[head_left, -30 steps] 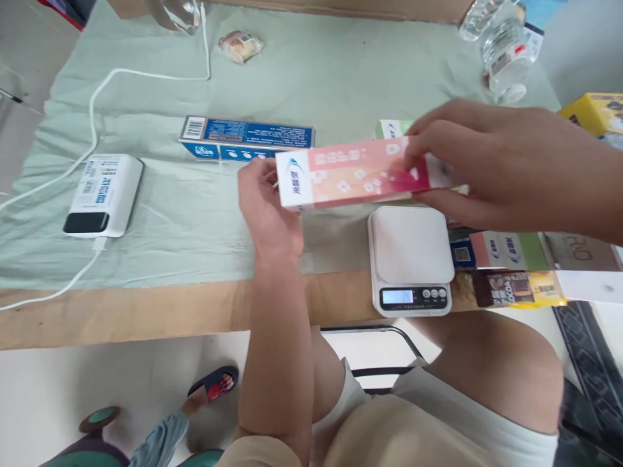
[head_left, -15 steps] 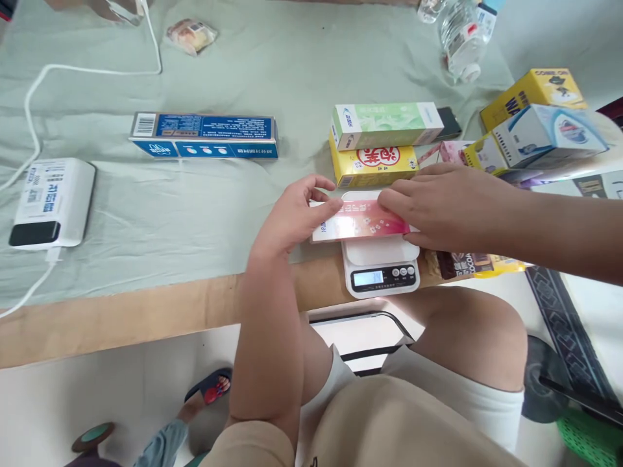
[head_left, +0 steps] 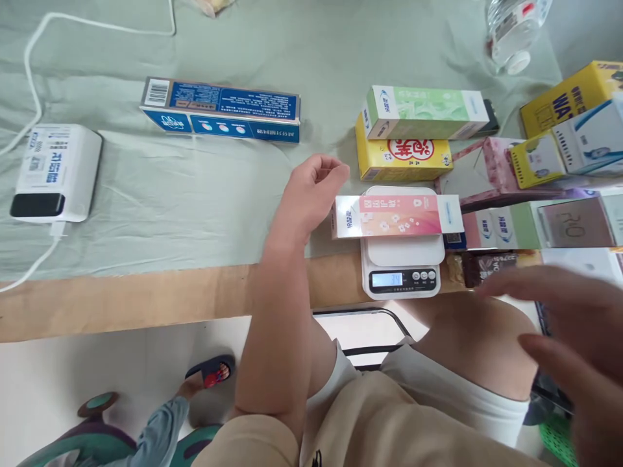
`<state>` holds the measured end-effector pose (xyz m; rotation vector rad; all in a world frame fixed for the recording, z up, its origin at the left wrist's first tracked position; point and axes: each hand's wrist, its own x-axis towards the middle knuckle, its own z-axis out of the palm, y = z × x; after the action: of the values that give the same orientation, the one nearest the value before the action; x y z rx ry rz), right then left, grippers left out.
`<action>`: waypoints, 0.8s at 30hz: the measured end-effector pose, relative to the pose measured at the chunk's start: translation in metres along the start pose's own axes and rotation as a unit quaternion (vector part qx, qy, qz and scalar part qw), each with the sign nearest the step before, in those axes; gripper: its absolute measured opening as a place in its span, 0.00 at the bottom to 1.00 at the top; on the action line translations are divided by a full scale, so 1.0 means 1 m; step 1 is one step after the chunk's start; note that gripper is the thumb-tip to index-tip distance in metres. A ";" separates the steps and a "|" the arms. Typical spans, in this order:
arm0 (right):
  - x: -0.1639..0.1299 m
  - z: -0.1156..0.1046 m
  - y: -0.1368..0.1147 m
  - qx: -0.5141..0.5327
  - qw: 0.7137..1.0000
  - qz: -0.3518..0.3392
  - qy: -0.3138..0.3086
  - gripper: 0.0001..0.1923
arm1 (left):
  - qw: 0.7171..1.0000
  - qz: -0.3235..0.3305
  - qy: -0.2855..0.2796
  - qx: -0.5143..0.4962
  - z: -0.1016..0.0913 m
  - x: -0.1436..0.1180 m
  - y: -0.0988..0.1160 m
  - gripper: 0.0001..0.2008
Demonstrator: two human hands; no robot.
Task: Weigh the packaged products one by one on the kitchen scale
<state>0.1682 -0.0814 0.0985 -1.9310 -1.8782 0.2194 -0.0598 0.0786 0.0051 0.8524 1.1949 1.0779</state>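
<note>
A pink and white toothpaste box (head_left: pixel 389 216) lies across the white kitchen scale (head_left: pixel 403 251), both its ends overhanging the scale's plate. My left hand (head_left: pixel 314 191) is just left of the box, fingers curled and thumb against them, with nothing visible in it. My right hand (head_left: pixel 569 337) is blurred at the lower right, away from the scale, thumb and forefinger apart and holding nothing that I can see. Lit digits show on the scale's display (head_left: pixel 388 279), apparently 34.
Behind the scale, a green and white box (head_left: pixel 428 111) rests on a yellow box (head_left: pixel 403 159). More boxes crowd the right, including a yellow carton (head_left: pixel 559 100). A long blue box (head_left: pixel 224 110) and a white device with a cable (head_left: pixel 58 172) lie left. A plastic bottle (head_left: pixel 516 35) lies behind.
Both hands have let go of the toothpaste box, which stays on the scale. My right hand has drawn back to the lower right. The camera view has shifted.
</note>
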 end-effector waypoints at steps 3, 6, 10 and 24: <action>-0.034 0.016 0.016 0.135 0.981 0.084 -0.111 0.12 | 1.000 0.013 0.005 -0.015 0.004 0.001 -0.002 0.10; -0.044 0.023 0.033 0.157 0.974 0.090 -0.139 0.11 | 0.999 0.028 0.020 -0.014 0.009 0.002 -0.005 0.11; -0.042 0.018 0.040 0.159 0.978 0.052 -0.127 0.08 | 0.999 0.034 0.034 0.022 0.012 0.004 -0.008 0.09; -0.033 0.016 0.038 0.108 0.985 -0.098 -0.088 0.02 | 0.979 -0.133 -0.063 0.143 -0.007 -0.009 0.015 0.10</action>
<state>0.1945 -0.1103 0.0625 -1.6164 -2.0487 0.5241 -0.0693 0.0737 0.0203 0.9341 1.3318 0.6360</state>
